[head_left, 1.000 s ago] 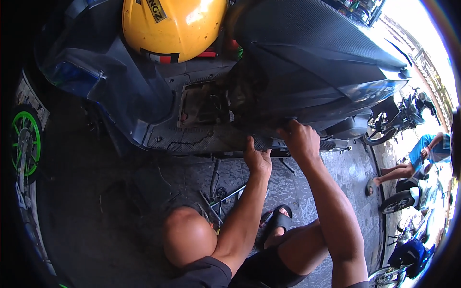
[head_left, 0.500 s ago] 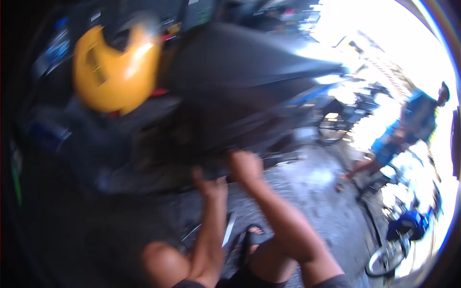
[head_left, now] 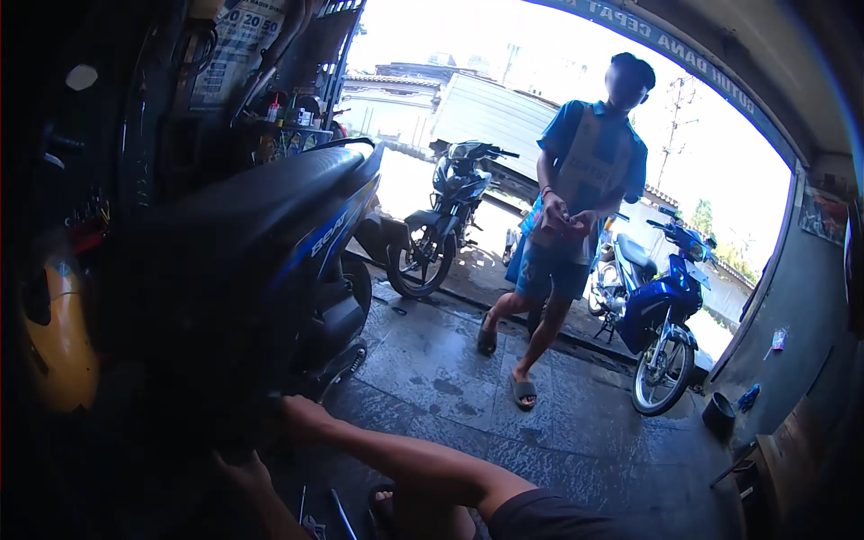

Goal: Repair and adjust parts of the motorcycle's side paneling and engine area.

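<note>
The dark motor scooter [head_left: 297, 202] stands close in front of me on the left, its lower body deep in shadow. My right hand [head_left: 304, 418] is against its lower side, with the fingers curled closed; what they grip is hidden in the dark. Lower and to the left, my left hand [head_left: 245, 475] reaches up to the same shaded underside. Its thumb sticks out, while the other fingers are lost in shadow. By my foot on the floor lie a long thin metal tool [head_left: 343, 515] and a wrench-like tool [head_left: 312, 526].
A glossy yellow-orange shell [head_left: 65, 337] is at the far left. A person [head_left: 576, 211] in a blue and white shirt walks on the wet tiled floor [head_left: 450, 400]. Behind are a dark motorcycle [head_left: 436, 220] and a blue one [head_left: 661, 301]. A black bucket [head_left: 718, 416] stands by the right wall.
My view has swung up and to the right, so the scooter and yellow shell sit farther left. The person is nearer the middle of the picture. Both my hands remain at the scooter's lower side.
</note>
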Demonstrator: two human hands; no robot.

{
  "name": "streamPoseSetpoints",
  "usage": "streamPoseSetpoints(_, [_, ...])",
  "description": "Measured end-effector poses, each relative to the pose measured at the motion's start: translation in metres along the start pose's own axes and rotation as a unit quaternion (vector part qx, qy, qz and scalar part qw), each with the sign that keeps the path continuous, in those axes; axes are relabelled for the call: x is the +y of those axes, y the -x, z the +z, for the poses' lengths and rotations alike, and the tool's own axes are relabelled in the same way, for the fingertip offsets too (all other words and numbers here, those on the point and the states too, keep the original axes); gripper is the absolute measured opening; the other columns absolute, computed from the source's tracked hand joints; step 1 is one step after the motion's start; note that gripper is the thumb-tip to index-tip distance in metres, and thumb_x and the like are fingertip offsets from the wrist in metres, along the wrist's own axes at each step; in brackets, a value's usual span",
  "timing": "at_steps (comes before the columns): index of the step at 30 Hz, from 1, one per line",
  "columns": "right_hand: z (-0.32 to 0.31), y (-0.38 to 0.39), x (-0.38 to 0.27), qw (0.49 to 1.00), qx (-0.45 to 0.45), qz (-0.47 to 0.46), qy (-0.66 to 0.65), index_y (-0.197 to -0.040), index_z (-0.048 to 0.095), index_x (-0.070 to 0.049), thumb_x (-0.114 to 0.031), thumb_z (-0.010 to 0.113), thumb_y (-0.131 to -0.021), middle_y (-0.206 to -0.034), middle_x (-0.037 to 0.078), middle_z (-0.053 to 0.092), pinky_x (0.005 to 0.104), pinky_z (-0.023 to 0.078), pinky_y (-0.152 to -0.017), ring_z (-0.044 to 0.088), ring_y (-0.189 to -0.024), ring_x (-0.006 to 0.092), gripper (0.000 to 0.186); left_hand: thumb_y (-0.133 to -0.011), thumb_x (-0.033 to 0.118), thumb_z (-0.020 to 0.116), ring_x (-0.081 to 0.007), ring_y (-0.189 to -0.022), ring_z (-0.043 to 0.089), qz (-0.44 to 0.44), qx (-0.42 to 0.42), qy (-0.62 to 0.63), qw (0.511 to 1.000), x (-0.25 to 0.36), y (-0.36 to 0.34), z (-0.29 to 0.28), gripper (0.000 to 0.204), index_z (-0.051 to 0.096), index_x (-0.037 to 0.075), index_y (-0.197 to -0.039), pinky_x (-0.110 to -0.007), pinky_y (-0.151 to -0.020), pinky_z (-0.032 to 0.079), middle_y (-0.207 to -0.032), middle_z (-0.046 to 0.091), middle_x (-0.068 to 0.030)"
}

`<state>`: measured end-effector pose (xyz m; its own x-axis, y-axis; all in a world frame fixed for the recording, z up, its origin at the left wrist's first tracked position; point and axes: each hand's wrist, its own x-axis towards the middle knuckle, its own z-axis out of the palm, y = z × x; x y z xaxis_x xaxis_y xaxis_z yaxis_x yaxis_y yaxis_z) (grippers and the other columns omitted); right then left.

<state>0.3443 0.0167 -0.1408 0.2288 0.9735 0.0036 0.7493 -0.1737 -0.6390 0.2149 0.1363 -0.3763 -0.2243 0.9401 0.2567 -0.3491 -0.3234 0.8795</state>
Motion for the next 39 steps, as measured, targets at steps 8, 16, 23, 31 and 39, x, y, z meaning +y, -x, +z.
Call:
streamPoseSetpoints(8, [-0.140,0.111,0.091,0.712,0.478,0.023,-0.515,-0.107,0.054,-0.002,-0.030,0.051,-0.100,-0.056,-0.005,0.039,0.0270,0.026,-0.039,0.034,-0.043,0.0075,0.029,-0.093,0.033,0.061,-0.0216,-0.099,0.060,-0.470,0.146,0.377,0.784,0.072,0.019,0.026,0.041,0.056,0.007,-0.124,-0.034,-0.086,0.052,-0.116,0.061,-0.0123])
streamPoseSetpoints(16, [-0.228,0.179,0.118,0.516,0.595,-0.042,-0.615,-0.103,0.055,-0.011,-0.053,0.046,-0.098,-0.055,-0.007,0.025,0.0240,0.017,-0.040,0.023,-0.042,0.0060,0.043,-0.092,0.042,0.056,-0.0305,-0.094,0.062,-0.483,0.014,0.336,0.808,0.053,0.043,0.050,0.050,0.050,0.000,-0.118,-0.044,-0.087,0.054,-0.103,0.062,-0.0170])
streamPoseSetpoints(23, [-0.233,0.181,0.121,0.592,0.559,-0.068,-0.576,-0.088,0.057,-0.016,-0.046,0.052,-0.097,-0.059,-0.004,0.046,0.0230,0.032,-0.039,0.043,-0.045,0.0074,0.032,-0.093,0.041,0.058,-0.0213,-0.085,0.064,-0.504,-0.027,0.296,0.811,0.066,0.058,0.053,0.042,0.058,0.001,-0.107,-0.034,-0.078,0.053,-0.094,0.064,-0.0108])
streamPoseSetpoints(31, [-0.208,0.190,0.101,0.697,0.489,-0.099,-0.515,-0.109,0.058,-0.001,-0.015,0.049,-0.096,-0.087,0.006,0.060,0.0251,0.050,-0.063,0.061,-0.074,0.0135,0.020,-0.097,0.033,0.048,-0.0278,-0.075,0.066,-0.528,-0.096,0.315,0.783,0.077,0.069,0.061,0.035,0.065,0.007,-0.080,-0.044,-0.073,0.059,-0.080,0.068,-0.0118])
streamPoseSetpoints(39, [-0.140,0.196,0.037,0.835,0.349,-0.055,-0.423,-0.106,0.059,-0.001,-0.023,0.056,-0.098,-0.073,0.004,0.061,0.0209,0.037,-0.050,0.048,-0.055,0.0062,0.024,-0.101,0.034,0.047,-0.0218,-0.077,0.067,-0.469,-0.385,0.229,0.761,0.184,0.129,0.096,0.034,0.062,0.004,-0.105,-0.036,-0.069,0.057,-0.090,0.069,-0.0099])
